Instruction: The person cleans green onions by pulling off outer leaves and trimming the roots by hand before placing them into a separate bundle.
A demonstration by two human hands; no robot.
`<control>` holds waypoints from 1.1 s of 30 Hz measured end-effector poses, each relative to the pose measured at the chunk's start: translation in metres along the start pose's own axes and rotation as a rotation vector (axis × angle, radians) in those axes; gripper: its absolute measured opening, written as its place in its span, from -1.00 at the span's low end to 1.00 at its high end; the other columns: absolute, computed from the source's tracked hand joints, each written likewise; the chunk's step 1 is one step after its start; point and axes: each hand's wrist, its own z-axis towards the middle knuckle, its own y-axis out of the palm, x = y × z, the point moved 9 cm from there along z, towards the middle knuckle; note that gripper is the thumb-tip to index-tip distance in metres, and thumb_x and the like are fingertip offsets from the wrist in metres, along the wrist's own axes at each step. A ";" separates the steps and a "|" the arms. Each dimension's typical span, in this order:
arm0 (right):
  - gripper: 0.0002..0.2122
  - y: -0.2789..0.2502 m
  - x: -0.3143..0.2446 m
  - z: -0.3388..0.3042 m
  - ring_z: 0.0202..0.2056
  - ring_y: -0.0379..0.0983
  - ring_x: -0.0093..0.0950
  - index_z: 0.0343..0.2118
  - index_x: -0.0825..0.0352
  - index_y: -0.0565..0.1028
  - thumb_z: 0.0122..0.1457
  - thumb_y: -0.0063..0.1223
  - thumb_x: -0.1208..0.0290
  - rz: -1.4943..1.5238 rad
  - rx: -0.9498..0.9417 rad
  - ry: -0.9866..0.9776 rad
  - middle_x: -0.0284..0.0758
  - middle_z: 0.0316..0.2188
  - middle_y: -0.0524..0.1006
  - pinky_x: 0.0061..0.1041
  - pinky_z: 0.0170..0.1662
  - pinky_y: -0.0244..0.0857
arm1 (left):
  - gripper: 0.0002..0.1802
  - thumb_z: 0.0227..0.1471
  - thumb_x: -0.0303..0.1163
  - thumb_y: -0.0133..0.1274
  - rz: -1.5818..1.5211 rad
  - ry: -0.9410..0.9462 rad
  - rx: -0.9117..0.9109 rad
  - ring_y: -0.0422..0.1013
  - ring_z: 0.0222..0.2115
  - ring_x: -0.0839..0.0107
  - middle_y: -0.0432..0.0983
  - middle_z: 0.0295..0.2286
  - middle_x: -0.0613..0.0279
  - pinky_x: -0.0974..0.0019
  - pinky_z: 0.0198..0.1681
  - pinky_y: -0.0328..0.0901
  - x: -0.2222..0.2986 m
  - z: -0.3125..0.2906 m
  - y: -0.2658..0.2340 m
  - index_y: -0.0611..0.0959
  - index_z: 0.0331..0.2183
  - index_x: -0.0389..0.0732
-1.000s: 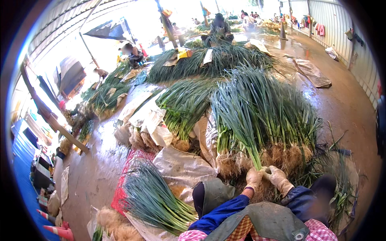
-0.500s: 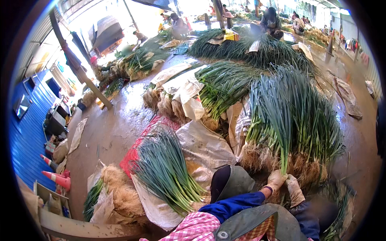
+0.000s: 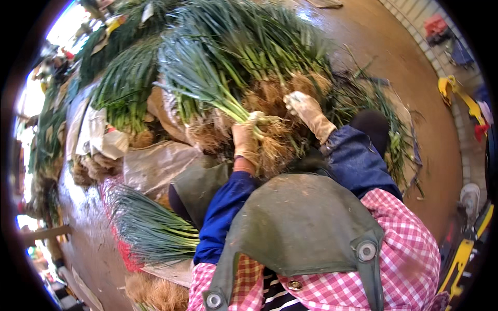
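Observation:
My gloved left hand [image 3: 246, 139] is closed around the pale lower stems of a bunch of green onions [image 3: 228, 101]. Their long leaves point away to the upper left, and their brown, stringy roots [image 3: 275, 150] hang toward me. To the right, my gloved right hand [image 3: 306, 110] is apart from the left, its fingers curled near the root ends; whatever it may hold is hidden. Just beyond both hands lies a big heap of green onions [image 3: 259, 44], roots facing me. A smaller green onion pile [image 3: 150, 225] rests at my lower left.
Loose leaves and stalks [image 3: 376, 103] litter the right side. A pale sack [image 3: 158, 166] lies left of my knee, near red netting [image 3: 122, 243]. More covered onion bundles [image 3: 98, 140] are farther left. Yellow objects [image 3: 461, 98] stand at the far right by a tiled edge.
The view has swung right and down toward my lap. My hands, close together at the stems before, are now apart, the left one still gripping stems and the right one off to the side.

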 end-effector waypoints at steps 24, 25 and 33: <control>-0.65 0.130 0.005 -0.035 -0.28 0.52 -0.17 -0.33 0.25 0.59 -0.05 0.10 0.08 -1.659 -0.250 0.154 -0.16 -0.40 0.59 -0.26 -0.25 0.35 | -0.74 -0.10 -0.30 0.26 0.833 0.370 0.241 0.33 -0.78 0.52 0.53 -0.62 0.24 0.41 -0.77 0.22 -0.005 -0.007 -0.029 0.63 -0.39 -0.27; -0.65 0.137 0.011 -0.037 -0.28 0.52 -0.18 -0.32 0.25 0.59 -0.05 0.10 0.08 -1.654 -0.307 0.180 -0.16 -0.40 0.59 -0.26 -0.25 0.35 | -0.77 -0.08 -0.35 0.24 0.680 0.268 0.234 0.40 -0.70 0.49 0.55 -0.57 0.21 0.42 -0.70 0.27 -0.008 -0.010 -0.037 0.63 -0.37 -0.27; -0.84 0.038 0.060 -0.042 -0.44 0.52 -0.45 -0.30 0.16 0.59 0.11 -0.02 0.38 -1.514 -0.189 0.393 -0.32 -0.48 0.59 -0.41 -0.35 0.37 | -0.78 0.02 -0.38 0.12 0.107 0.082 -0.008 0.42 -0.64 0.54 0.58 -0.50 0.16 0.53 -0.68 0.27 0.014 -0.017 0.003 0.65 -0.33 -0.34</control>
